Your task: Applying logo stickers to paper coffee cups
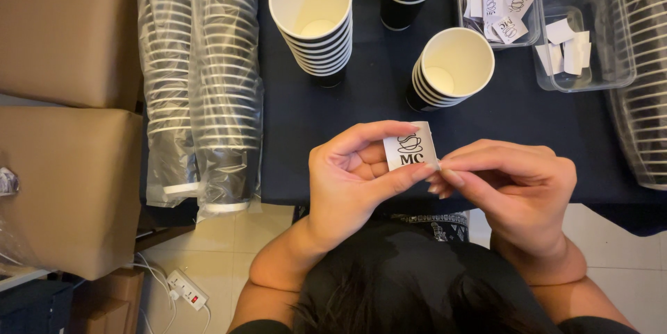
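Sticker (410, 151): small white square label with a black cup drawing and lettering, held up above the near edge of the table (375, 98), between both hands and in front of the person's chest.
Left hand (351, 181): fingers curled, thumb and forefinger pressed together on the sticker's lower and upper left edge; pinching it.
Right hand (514, 191): fingertips drawn together, nails set at the sticker's right-hand corner; touching it, apparently picking at the edge there. Whether it has a firm pinch cannot be told.
Handling, judged: very light, thin, flexible paper; likely to crease or curl if squeezed, and tacky on the back once the liner lifts. Best held by the edges or one corner, not across the printed face.
Position relative to hands: sticker sits between them, left thumb under it, right fingertips just against its right corner.
Near cups (451, 70): short stack of black paper cups, white inside, on the table beyond the hands, well apart from them.
Tall stack (313, 18): same cups, further back to the left.
Left tub (497, 4): clear plastic, holding loose printed stickers.
Right tub (583, 35): clear plastic, holding plain white slips.
Sleeved cups (201, 84): long stacks in plastic wrap, left of the table, beside brown cartons (66, 188).
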